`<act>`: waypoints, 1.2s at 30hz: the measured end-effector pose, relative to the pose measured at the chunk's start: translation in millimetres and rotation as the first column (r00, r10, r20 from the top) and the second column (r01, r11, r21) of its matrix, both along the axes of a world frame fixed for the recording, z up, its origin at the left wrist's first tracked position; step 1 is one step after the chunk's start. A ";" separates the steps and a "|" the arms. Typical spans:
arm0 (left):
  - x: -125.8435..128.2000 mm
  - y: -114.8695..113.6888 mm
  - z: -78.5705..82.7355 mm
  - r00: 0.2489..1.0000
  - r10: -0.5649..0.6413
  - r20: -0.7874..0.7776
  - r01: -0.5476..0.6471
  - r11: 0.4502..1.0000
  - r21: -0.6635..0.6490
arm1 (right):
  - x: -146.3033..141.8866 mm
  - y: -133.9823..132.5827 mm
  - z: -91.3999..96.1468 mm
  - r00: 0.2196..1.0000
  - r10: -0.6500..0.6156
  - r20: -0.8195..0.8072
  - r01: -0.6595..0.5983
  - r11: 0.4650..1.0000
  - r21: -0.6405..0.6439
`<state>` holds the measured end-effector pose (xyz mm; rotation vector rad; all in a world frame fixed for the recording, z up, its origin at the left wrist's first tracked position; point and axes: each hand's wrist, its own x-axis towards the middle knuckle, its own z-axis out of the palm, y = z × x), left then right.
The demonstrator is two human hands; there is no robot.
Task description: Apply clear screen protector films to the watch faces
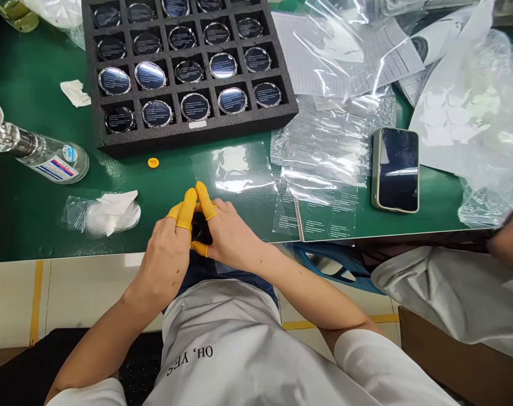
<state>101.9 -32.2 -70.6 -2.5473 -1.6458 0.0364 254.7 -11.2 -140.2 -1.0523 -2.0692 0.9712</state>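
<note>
Green bench; "OH, YES" shirt; L fingers + R fingers gripping blk item

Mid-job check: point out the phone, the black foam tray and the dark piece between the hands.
Phone (398, 170), head view: middle of the screen.
Black foam tray (155, 139), head view: near-side outer wall.
Dark piece (200, 229), head view: the small part that shows.

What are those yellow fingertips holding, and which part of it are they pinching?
A small dark, shiny thing, held between the left hand and right hand. The fingers cover most of it, so which part they grip can't be told.
</note>
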 end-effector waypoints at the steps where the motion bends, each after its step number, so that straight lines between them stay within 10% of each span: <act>1: -0.4 2.7 3.0 1.000 0.009 0.022 -0.008 0.999 -0.032 | 0.5 0.3 0.7 1.000 0.005 0.006 -0.005 1.000 0.001; 6: -42.3 13.6 41.8 0.931 0.252 0.263 -0.242 0.968 -0.069 | 3.5 4.4 3.5 0.998 0.052 -0.017 -0.052 0.998 0.023; 11: -104.7 17.1 62.0 0.769 0.636 0.067 -0.640 0.763 0.095 | 3.6 7.5 3.4 0.998 0.064 -0.019 -0.063 0.996 0.055; 15: -102.9 36.3 47.2 0.878 0.477 0.031 -0.474 0.858 0.199 | 0.1 4.4 1.3 1.000 0.020 -0.001 -0.020 0.998 0.067; 21: -80.2 77.9 35.6 0.943 0.319 -0.093 -0.322 0.947 -0.012 | -2.9 1.3 -0.7 1.000 -0.018 -0.002 0.019 0.999 0.044; 27: -41.1 24.7 31.4 0.981 -0.097 0.166 0.080 0.991 0.108 | -2.4 2.3 -5.0 0.999 -0.024 -0.036 0.025 0.999 0.040; 36: -30.7 19.8 9.1 0.992 -0.039 0.119 0.019 0.986 0.168 | -3.2 2.2 -7.7 0.999 -0.019 -0.037 0.018 1.000 -0.018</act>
